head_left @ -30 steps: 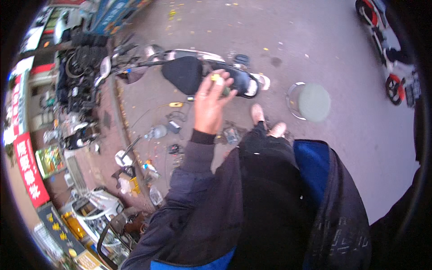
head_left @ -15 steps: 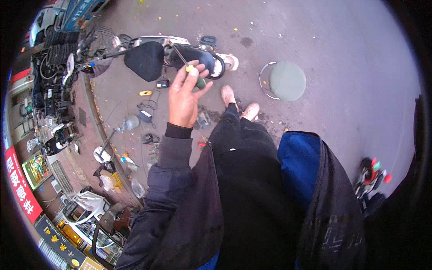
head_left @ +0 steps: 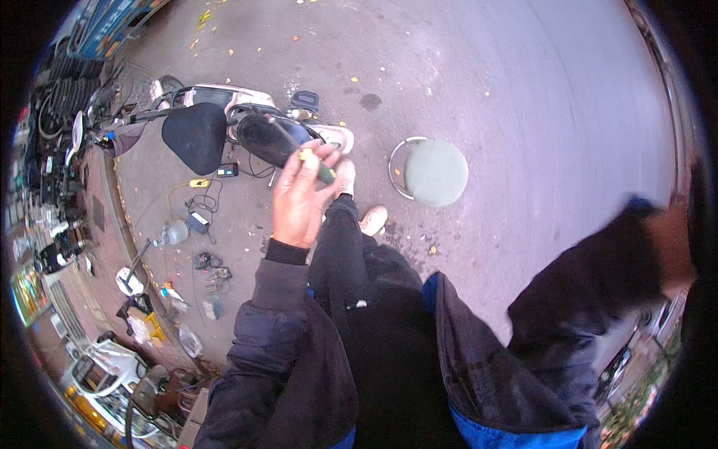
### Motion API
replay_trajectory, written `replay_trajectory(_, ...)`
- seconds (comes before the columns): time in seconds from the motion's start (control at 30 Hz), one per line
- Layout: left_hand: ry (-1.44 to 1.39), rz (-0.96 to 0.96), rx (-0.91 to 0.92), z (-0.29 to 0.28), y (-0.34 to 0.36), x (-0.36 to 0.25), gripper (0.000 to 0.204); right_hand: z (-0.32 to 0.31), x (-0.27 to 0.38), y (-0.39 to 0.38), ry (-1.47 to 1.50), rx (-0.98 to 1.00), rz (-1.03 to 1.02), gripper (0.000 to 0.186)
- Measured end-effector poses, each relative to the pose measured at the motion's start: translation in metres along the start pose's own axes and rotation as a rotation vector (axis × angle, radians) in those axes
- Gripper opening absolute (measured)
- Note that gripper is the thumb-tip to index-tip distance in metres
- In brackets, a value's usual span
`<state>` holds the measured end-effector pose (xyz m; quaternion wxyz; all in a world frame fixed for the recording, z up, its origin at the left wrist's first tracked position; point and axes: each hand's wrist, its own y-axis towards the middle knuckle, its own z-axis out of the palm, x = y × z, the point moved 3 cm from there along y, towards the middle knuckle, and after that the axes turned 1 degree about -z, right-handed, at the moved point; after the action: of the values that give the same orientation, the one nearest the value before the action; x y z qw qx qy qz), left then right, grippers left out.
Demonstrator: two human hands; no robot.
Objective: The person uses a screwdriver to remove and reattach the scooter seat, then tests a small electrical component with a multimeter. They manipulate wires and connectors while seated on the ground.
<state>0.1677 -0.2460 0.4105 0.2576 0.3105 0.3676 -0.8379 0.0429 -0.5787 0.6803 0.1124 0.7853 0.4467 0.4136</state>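
Note:
My left hand grips a screwdriver with a green and yellow handle. Its shaft points up toward a white electric scooter lying or standing beyond my fingers, with a black seat; whether the tip touches it I cannot tell. My right hand is at the far right edge, smeared by motion, with its fingers not readable. My pale shoes are below the scooter, at the ends of my black trouser legs.
A round grey-green stool stands right of my feet. Cables, a yellow power strip, a black charger, a plastic jug and tools lie on the pavement at left. Beyond the kerb crowd parked scooters and parts.
My right arm has swung into view at the right. My left hand has moved left and a little down, still holding the screwdriver. The view has shifted, moving scooter and stool leftward.

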Motion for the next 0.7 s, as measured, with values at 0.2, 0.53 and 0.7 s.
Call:
replay_trajectory(0.2, -0.131, 0.064, 0.037, -0.004, 0.093, 0.057, 0.039, 0.258, -0.075, -0.174, 0.533, 0.69, 0.716, 0.04)
replay_trajectory(0.53, 0.215, 0.084, -0.015, -0.075, 0.256, 0.121, 0.049, 0.475, -0.164, -0.259, 1.761, 0.453, 1.523, 0.042)
replay_trajectory(0.7, 0.351, 0.072, -0.071, -0.12, 0.314, 0.14, 0.053, 0.56, -0.197, -0.265, 1.703, 0.369, 1.601, 0.04)
